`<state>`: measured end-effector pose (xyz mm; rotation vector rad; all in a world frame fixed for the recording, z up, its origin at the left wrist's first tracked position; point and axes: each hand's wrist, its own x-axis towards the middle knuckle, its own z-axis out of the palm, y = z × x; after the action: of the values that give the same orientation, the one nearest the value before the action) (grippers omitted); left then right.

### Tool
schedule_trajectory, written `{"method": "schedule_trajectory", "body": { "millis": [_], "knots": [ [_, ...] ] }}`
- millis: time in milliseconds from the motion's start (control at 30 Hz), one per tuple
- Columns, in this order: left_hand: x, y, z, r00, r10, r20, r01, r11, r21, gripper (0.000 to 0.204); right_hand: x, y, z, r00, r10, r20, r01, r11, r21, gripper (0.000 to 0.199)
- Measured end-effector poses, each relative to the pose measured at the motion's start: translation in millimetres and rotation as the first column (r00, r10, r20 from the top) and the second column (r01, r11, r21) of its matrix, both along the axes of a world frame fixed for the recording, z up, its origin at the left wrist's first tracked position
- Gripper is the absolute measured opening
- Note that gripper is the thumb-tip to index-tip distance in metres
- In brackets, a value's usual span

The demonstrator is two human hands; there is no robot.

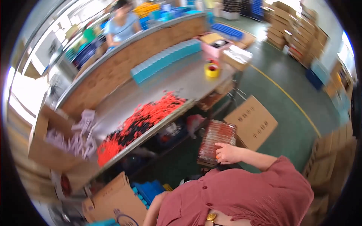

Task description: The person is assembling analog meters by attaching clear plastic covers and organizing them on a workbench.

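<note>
Right hand at about five o'clock from frame centre, fingers curled loosely, resting on the near end of a clear plastic tray stack of small reddish parts, a small orange piece pinched at the fingertips. Tray stack below the bench edge, just beside a flat brown carton at its three o'clock. Left hand out of sight, only the arm showing at six o'clock. Heap of red and black parts on the bench at ten o'clock of the tray; yellow tape roll farther off at twelve.
</note>
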<state>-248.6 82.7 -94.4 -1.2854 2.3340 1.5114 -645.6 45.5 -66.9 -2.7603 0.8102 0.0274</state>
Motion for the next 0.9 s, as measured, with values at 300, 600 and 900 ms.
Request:
{"method": "schedule_trajectory", "body": {
  "millis": [300, 600, 900],
  "knots": [
    [28, -96, 9, 0.954, 0.115, 0.278, -0.037, 0.962, -0.27, 0.038, 73, -69, -56, 0.962, -0.267, 0.06, 0.194, 0.821, 0.537, 0.019],
    [73, -156, 29, 0.95, 0.3, 0.088, -0.22, 0.842, -0.493, 0.035, 204, -191, -14, 0.933, -0.141, 0.33, 0.041, 0.955, 0.292, 0.015],
    [158, -51, 48, 0.35, 0.915, 0.201, -0.829, 0.403, -0.388, 0.034, 345, -253, -14, 0.806, 0.477, 0.351, -0.585, 0.733, 0.347, 0.015]
  ]
}}
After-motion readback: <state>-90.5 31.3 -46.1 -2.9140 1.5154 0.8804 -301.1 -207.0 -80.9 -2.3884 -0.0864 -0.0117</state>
